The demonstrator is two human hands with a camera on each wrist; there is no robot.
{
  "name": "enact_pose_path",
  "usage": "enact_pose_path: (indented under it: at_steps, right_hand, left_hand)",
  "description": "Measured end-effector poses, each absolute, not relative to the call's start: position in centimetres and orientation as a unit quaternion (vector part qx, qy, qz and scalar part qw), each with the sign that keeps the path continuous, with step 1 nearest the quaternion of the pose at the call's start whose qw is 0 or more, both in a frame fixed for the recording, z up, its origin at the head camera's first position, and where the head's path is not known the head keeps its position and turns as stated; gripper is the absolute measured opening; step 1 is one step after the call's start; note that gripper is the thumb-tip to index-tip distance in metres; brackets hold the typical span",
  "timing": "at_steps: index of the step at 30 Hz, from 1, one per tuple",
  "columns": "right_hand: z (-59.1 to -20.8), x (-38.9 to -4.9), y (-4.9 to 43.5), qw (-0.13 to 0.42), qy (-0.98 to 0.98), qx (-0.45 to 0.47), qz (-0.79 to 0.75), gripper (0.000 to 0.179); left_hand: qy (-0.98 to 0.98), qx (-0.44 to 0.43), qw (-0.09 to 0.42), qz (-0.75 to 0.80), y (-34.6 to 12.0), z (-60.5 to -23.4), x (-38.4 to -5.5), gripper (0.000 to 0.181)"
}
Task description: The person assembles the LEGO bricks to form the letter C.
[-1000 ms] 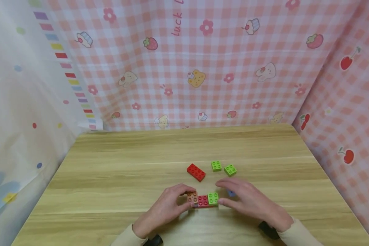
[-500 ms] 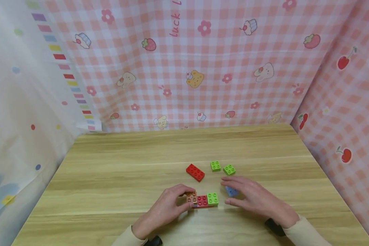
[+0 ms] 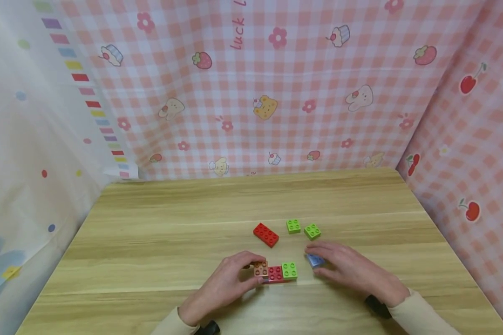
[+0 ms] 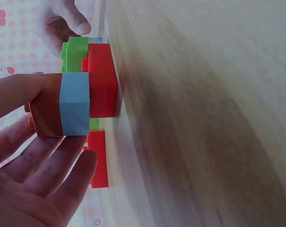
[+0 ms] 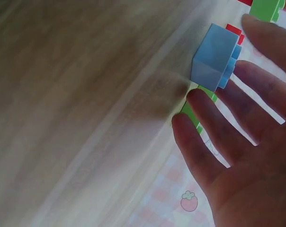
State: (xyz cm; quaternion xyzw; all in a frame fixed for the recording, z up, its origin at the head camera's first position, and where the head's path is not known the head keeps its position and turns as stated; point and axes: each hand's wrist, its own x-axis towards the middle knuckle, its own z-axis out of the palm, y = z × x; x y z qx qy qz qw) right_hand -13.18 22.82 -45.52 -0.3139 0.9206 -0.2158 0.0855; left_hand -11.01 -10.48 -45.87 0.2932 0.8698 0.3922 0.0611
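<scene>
In the head view my left hand (image 3: 226, 279) pinches the brown brick (image 3: 261, 268) at the left end of a small assembly. The left wrist view shows that brown brick stacked on a light blue brick (image 4: 75, 104), which sits on the end of a long red brick (image 4: 103, 80). On the other end of the red brick is a green brick (image 3: 289, 270). My right hand (image 3: 348, 270) reaches around a loose light blue brick (image 3: 315, 260). Seen from the right wrist, its thumb stands apart from this brick (image 5: 216, 56) and the fingers are extended.
Beyond the hands lie a loose red brick (image 3: 266, 235) and two small green bricks, one (image 3: 293, 226) left of the other (image 3: 312, 231). All rest on a wooden table (image 3: 184, 209). A pink checked cloth (image 3: 234, 83) hangs behind it.
My right hand has moved right, away from the assembly's green end, to the loose light blue brick. The left hand keeps its hold on the brown brick.
</scene>
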Motion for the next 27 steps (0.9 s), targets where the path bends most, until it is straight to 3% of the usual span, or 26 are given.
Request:
enact_pose_path:
  at_steps: [13,27]
  right_hand:
    - [-45.55,-13.38,22.52,0.054,0.922,-0.321,-0.207,0.033]
    - [-44.94,-12.97,22.06,0.028,0.919,-0.322,-0.226,0.035]
  left_hand:
    - [0.868,0.266,0.119,0.401,-10.95,-45.80,-11.28,0.049]
    - [0.872,0.264,0.115,0.396,-11.07,-46.13,-11.21,0.043]
